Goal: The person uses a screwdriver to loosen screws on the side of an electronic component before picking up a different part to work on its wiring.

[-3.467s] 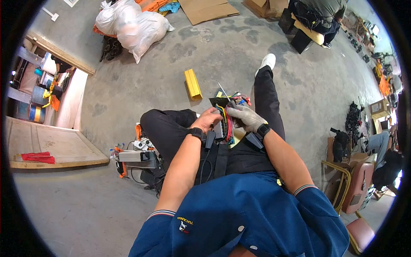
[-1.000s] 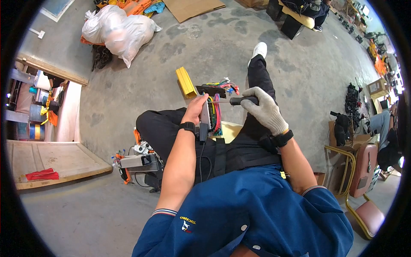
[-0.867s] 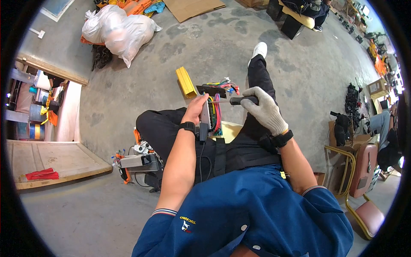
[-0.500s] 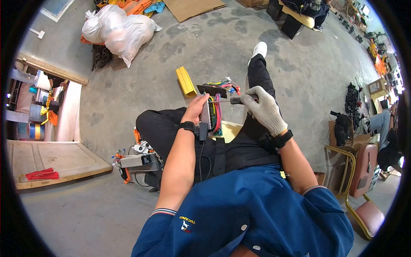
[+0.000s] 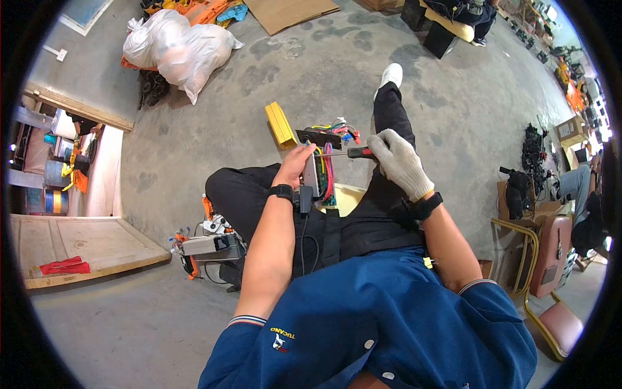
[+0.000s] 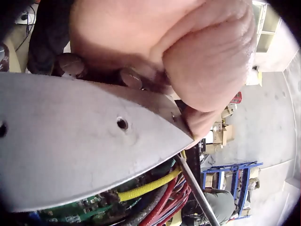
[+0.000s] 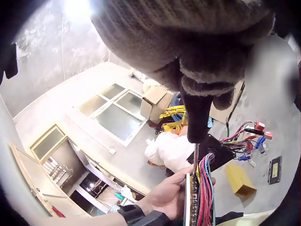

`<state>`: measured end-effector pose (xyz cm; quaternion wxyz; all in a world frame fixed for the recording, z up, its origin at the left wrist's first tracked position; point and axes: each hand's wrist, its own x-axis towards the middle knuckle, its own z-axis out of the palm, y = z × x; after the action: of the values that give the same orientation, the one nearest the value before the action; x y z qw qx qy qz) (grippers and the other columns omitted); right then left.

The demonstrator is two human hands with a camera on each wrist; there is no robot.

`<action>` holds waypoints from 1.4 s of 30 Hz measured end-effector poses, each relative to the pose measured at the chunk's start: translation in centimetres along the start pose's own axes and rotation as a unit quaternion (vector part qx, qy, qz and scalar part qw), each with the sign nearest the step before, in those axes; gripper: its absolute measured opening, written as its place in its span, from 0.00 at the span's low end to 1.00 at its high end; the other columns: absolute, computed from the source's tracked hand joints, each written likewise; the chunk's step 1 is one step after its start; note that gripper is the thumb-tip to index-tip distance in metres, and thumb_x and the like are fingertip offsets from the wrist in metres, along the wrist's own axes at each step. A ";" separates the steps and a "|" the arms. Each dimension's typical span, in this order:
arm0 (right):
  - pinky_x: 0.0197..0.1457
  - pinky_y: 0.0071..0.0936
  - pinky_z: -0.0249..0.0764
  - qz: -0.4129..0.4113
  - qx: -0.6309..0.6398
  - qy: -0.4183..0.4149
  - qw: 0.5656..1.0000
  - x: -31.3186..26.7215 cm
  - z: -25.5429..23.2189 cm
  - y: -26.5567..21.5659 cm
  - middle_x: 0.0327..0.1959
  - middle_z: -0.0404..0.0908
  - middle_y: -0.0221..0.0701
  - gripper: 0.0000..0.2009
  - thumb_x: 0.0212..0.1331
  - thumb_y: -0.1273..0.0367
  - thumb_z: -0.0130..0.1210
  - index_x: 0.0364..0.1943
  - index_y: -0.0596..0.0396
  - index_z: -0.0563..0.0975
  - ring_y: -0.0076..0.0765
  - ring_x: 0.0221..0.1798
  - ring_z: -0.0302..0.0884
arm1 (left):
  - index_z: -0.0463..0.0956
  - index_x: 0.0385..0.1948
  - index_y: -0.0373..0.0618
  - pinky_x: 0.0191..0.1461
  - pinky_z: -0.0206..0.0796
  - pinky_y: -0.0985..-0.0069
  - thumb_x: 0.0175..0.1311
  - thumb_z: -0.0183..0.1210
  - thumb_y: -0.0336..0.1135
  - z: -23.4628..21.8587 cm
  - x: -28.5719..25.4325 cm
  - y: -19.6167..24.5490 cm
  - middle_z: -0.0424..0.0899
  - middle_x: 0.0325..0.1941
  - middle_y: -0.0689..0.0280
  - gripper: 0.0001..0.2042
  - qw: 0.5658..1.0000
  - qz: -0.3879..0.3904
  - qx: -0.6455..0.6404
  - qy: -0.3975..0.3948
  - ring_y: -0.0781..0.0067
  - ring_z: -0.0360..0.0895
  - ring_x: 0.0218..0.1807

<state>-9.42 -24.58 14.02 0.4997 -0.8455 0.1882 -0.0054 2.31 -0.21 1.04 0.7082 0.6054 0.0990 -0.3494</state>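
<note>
The bare left hand [image 5: 295, 166] grips a metal-sided unit [image 6: 84, 136] with a green circuit board [image 6: 84, 209] and bundled red, yellow and dark wires [image 7: 205, 188]. In the right hand [image 5: 400, 162], which wears a light knitted glove, is a screwdriver [image 5: 359, 153]. Its shaft [image 6: 200, 190] reaches the end of the unit beside the yellow wire, close to the left fingertips; the tip's exact contact is hidden. A black plate [image 5: 319, 138] with coloured wires and connectors [image 7: 254, 136] lies just beyond the unit.
A yellow block-shaped housing [image 5: 280, 124] lies on the floor near the black plate. White bags [image 5: 188, 48] and flat cardboard [image 5: 285, 11] are farther off. Beside the person's leg sits a finned metal device [image 5: 210, 246]. A pink chair [image 5: 551, 262] stands at the right.
Since the earliest frame, the right hand has moved from the wires out to the side, bringing the screwdriver level against the unit. In the last half second the gloved fingers shifted on the handle.
</note>
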 end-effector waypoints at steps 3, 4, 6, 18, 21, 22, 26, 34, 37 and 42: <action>0.37 0.35 0.76 0.013 0.036 -0.025 0.999 -0.1 -0.6 -0.9 0.30 0.84 0.43 0.16 0.66 0.59 0.56 0.40 0.62 0.79 0.39 0.31 0.83 | 0.79 0.40 0.44 0.38 0.69 0.74 0.68 0.62 0.47 -0.5 0.7 -0.4 0.81 0.34 0.70 0.15 0.999 0.007 0.030 -0.007 0.79 0.76 0.33; 0.37 0.35 0.76 0.013 0.036 -0.025 0.999 0.1 -0.5 -0.6 0.30 0.84 0.43 0.16 0.66 0.59 0.56 0.40 0.62 0.79 0.39 0.31 0.83 | 0.80 0.40 0.44 0.38 0.69 0.75 0.68 0.62 0.48 -0.6 0.8 -0.5 0.81 0.34 0.70 0.15 0.999 0.004 0.036 -0.008 0.79 0.76 0.33; 0.40 0.33 0.76 -0.030 0.020 -0.018 0.999 0.5 -0.4 0.1 0.33 0.84 0.42 0.15 0.64 0.61 0.57 0.41 0.62 0.79 0.37 0.35 0.83 | 0.80 0.40 0.44 0.38 0.68 0.75 0.67 0.62 0.48 -0.5 0.8 -0.5 0.81 0.34 0.70 0.16 0.999 0.002 0.040 -0.010 0.79 0.76 0.34; 0.43 0.28 0.77 -0.111 0.030 -0.014 0.993 -0.1 -0.6 -1.3 0.36 0.84 0.39 0.16 0.58 0.66 0.62 0.47 0.61 0.77 0.30 0.38 0.83 | 0.79 0.38 0.43 0.38 0.69 0.75 0.69 0.61 0.48 -0.2 0.8 -0.6 0.81 0.34 0.70 0.16 1.000 0.017 -0.024 0.003 0.79 0.76 0.34; 0.42 0.28 0.77 -0.135 0.022 0.008 0.991 0.1 -0.1 -1.5 0.35 0.84 0.38 0.16 0.62 0.65 0.60 0.47 0.62 0.77 0.29 0.37 0.82 | 0.78 0.36 0.44 0.38 0.69 0.75 0.69 0.61 0.48 -0.3 0.9 -0.6 0.80 0.32 0.70 0.15 1.000 0.019 -0.010 0.007 0.78 0.77 0.33; 0.42 0.28 0.77 -0.135 0.022 0.008 0.991 0.2 -0.1 -1.9 0.35 0.84 0.38 0.16 0.62 0.65 0.60 0.47 0.62 0.77 0.29 0.37 0.82 | 0.78 0.36 0.44 0.38 0.69 0.75 0.68 0.62 0.47 -0.3 0.8 -0.5 0.80 0.31 0.70 0.15 1.000 0.018 -0.012 0.006 0.78 0.77 0.33; 0.39 0.29 0.77 -0.004 0.068 -0.044 0.997 0.6 -0.4 -2.7 0.33 0.83 0.37 0.14 0.66 0.64 0.55 0.46 0.60 0.78 0.31 0.35 0.82 | 0.77 0.36 0.44 0.36 0.70 0.76 0.68 0.62 0.46 0.1 0.3 -0.1 0.80 0.31 0.71 0.14 0.999 0.015 -0.032 -0.008 0.79 0.77 0.31; 0.43 0.29 0.77 -0.185 0.014 0.022 0.982 1.5 0.5 -0.8 0.33 0.83 0.37 0.14 0.63 0.63 0.58 0.45 0.59 0.78 0.32 0.37 0.83 | 0.77 0.37 0.44 0.37 0.72 0.75 0.68 0.63 0.46 -0.1 0.7 -0.2 0.81 0.34 0.69 0.14 1.000 0.012 -0.026 -0.004 0.79 0.78 0.32; 0.44 0.29 0.77 -0.137 0.056 -0.013 0.989 1.3 0.6 -0.9 0.33 0.83 0.37 0.15 0.63 0.62 0.59 0.46 0.59 0.78 0.32 0.38 0.83 | 0.77 0.38 0.44 0.39 0.73 0.75 0.67 0.63 0.46 -0.2 0.8 -0.2 0.82 0.35 0.69 0.14 1.000 0.008 -0.018 -0.004 0.79 0.79 0.34; 0.36 0.24 0.76 0.041 0.071 -0.053 0.995 0.7 -0.4 -2.6 0.31 0.82 0.34 0.15 0.66 0.61 0.56 0.47 0.58 0.78 0.26 0.30 0.80 | 0.77 0.40 0.43 0.42 0.72 0.76 0.67 0.64 0.44 0.7 -0.4 0.5 0.82 0.36 0.69 0.13 1.000 0.017 -0.015 -0.007 0.79 0.79 0.37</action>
<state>-8.04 -23.98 16.32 0.5675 -0.7986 0.1951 0.0465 2.10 -0.67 1.83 0.7241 0.5935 0.0888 -0.3399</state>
